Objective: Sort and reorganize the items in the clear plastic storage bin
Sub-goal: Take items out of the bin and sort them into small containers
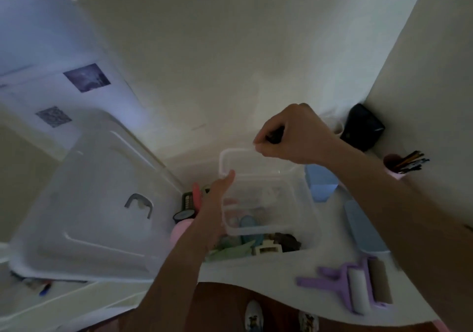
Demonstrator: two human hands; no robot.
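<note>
Left hand (217, 198) gripping clear bin (266, 203) wall, fingers hidden inside, right hand (289, 134) fingers pinching small dark item (275, 137) above it

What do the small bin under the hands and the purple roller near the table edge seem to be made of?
Small bin: clear, glossy plastic, probably; its contents show through the walls. Purple roller: matte, moulded-looking plastic frame, likely; its white drum may be paper or foam, too blurred to tell.

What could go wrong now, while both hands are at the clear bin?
The right hand pinches a small dark object above the clear plastic storage bin; it may drop inside. The left hand grips the near wall, so the bin could tip toward the white table's edge.
</note>
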